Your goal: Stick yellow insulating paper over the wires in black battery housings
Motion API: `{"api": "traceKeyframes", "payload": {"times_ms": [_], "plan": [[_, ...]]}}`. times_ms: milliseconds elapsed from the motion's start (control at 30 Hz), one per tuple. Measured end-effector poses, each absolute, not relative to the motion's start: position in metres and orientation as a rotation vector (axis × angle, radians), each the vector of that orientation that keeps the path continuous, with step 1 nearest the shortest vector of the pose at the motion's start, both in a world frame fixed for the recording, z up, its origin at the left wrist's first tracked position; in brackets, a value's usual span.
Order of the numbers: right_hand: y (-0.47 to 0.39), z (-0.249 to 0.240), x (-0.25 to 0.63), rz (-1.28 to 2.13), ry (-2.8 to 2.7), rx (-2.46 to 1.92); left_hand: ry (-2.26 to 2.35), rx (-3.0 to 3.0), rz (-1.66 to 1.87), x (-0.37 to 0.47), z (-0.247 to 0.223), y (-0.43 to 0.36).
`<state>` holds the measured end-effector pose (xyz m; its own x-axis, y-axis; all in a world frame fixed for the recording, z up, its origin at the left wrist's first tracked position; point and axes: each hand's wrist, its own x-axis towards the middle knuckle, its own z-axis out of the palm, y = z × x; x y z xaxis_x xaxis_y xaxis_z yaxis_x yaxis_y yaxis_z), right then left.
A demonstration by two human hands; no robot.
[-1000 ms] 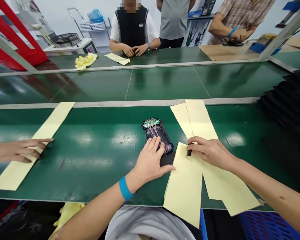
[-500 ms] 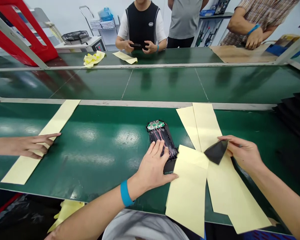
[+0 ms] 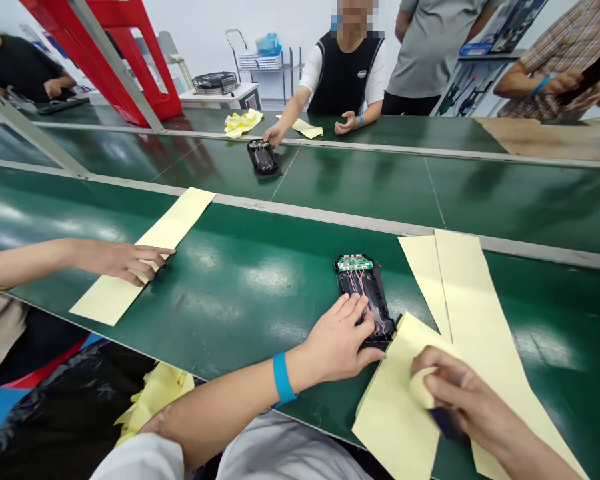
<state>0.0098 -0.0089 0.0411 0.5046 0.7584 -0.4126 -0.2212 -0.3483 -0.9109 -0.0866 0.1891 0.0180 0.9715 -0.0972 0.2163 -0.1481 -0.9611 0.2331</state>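
A black plastic housing (image 3: 377, 293) lies on the green bench, with a green circuit board (image 3: 355, 263) at its far end and thin pink and red wires along its inside. My left hand (image 3: 343, 337) rests on its near part, fingers stretched out flat and thumb apart, close to a stack of yellow paper sheets (image 3: 395, 407). Above that stack, my right hand (image 3: 460, 393) pinches a small curled piece of yellow paper (image 3: 423, 388). A dark piece (image 3: 449, 423) shows blurred under these fingers; whether they hold it too is unclear.
Longer yellow strips (image 3: 480, 300) lie to the right. At left, a co-worker's hand (image 3: 130, 260) lies on another yellow strip (image 3: 183, 210). Across the bench, a person's hand (image 3: 275, 135) touches a second black housing (image 3: 263, 159). Metal rails (image 3: 260, 205) divide the bench.
My right hand has moved down and nearer, over the paper stack; the black piece it held is now largely hidden and yellow paper shows. The person opposite has reached forward with a housing. The view has shifted.
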Motion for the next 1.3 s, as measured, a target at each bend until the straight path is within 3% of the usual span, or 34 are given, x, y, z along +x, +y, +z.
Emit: {"api": "traceKeyframes", "payload": {"times_ms": [67,167,400,567,733,1000,1200,1300], "plan": [[-0.004,0.028,0.006,1.182,-0.375,-1.583,-0.225,2.862,0.295,-0.095,0.021,0.199],[-0.007,0.025,0.038,1.045,-0.269,-1.627,-0.297,2.869,0.226,-0.118,0.026,0.214],[0.006,0.065,0.074,0.843,-0.284,-1.814,-0.372,2.889,0.120,-0.160,0.031,0.219],[0.044,0.075,0.019,1.134,-0.684,-1.767,-0.441,2.914,0.173,-0.159,0.024,0.218],[0.086,0.061,-0.001,1.245,-0.655,-1.607,-0.447,2.892,0.312,-0.160,0.016,0.218],[0.102,0.048,0.015,1.178,-0.616,-1.707,-0.436,2.969,0.347,-0.159,0.020,0.217],[0.114,0.045,0.005,0.807,-0.722,-1.953,-0.423,2.973,0.355,-0.158,0.019,0.217],[0.116,0.041,0.005,0.796,-0.777,-2.055,-0.431,2.956,0.355,-0.157,0.018,0.216]]}}
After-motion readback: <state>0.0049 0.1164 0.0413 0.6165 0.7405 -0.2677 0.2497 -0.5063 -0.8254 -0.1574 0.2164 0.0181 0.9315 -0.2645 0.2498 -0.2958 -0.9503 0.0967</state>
